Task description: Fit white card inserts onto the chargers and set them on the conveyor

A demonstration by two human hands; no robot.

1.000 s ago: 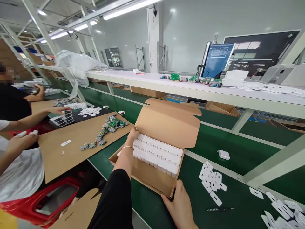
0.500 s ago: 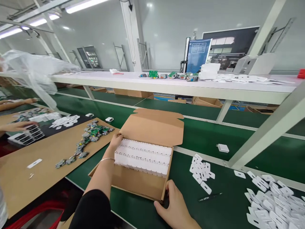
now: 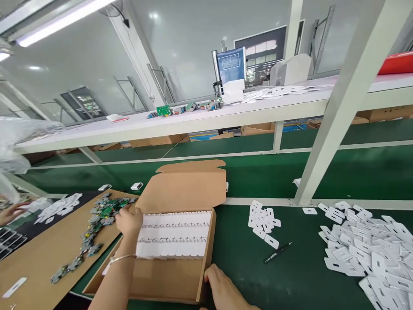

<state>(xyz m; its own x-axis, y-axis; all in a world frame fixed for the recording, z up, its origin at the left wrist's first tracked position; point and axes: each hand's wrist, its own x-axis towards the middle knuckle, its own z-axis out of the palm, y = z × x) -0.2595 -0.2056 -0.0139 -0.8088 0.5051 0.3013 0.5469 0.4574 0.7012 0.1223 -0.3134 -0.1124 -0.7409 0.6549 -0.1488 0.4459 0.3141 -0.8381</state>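
An open cardboard box [image 3: 167,280] lies before me on the green bench, its lid [image 3: 185,187] folded back. Rows of white charger-like cases [image 3: 172,249] fill its rear part, with small metal prongs showing along them. The front part shows bare cardboard. My left hand [image 3: 129,219] is closed at the box's rear left corner, fingertips partly hidden, beside a heap of circuit boards [image 3: 108,209]. At the front right corner, my right hand [image 3: 222,288] grips the side wall, its thumb near the lower picture edge.
Right of the box lie a small pile of white slotted plates [image 3: 263,219], a black pen [image 3: 277,252] and a larger plate pile [image 3: 364,241]. A slanted post [image 3: 335,112] supports the shelf [image 3: 129,131]. A co-worker's hand [image 3: 13,212] is at far left.
The view has turned and tilted. The box has come nearer to me and now sits squarer in view. Both hands stay at its corners.
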